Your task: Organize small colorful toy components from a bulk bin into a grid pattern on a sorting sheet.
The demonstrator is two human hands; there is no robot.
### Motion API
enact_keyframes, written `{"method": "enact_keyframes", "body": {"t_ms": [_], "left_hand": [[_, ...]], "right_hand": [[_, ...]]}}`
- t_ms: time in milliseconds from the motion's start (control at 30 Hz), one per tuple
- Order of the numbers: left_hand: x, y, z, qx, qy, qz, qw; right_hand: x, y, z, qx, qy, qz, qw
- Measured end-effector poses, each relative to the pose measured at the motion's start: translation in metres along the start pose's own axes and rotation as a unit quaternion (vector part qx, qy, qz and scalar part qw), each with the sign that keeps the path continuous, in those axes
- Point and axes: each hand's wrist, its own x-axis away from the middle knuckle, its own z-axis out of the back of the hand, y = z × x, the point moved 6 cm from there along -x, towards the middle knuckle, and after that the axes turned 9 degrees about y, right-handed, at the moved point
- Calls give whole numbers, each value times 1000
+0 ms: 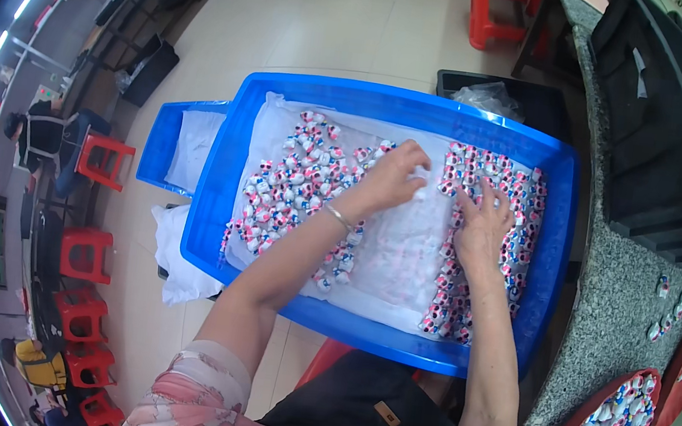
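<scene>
Sorting small painted figurines in the big blue tray (pixel 228 155), seen from the head camera; left hand (pixel 393 177) is curled, fingertips pinched on one or a few figurines near the top middle of the white liner sheet (pixel 404 256); right hand (pixel 481 227) lies flat with fingers spread, pressing on the packed rows of figurines (pixel 524 194) along the right side, gripping nothing; loose pile of figurines (pixel 293 181) sits on the left half of the sheet, unordered; the middle of the sheet is bare; judged roughly a third arranged, the larger loose heap left to place; second blue tray (pixel 162 146) with a white liner sits behind to the left; red round trays (pixel 581 417) of the same figurines rest on the stone counter (pixel 606 291) at right.
</scene>
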Motion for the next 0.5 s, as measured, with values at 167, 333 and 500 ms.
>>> {"method": "enact_keyframes", "body": {"t_ms": [167, 333, 500], "left_hand": [[31, -4, 23, -239, -161, -86, 954], [38, -5, 11, -327, -180, -119, 920], [23, -6, -23, 125, -139, 154, 970]], "right_hand": [[16, 12, 20, -13, 20, -12, 1000], [24, 7, 28, -26, 13, -8, 1000], [25, 14, 25, -21, 10, -24, 999]]}}
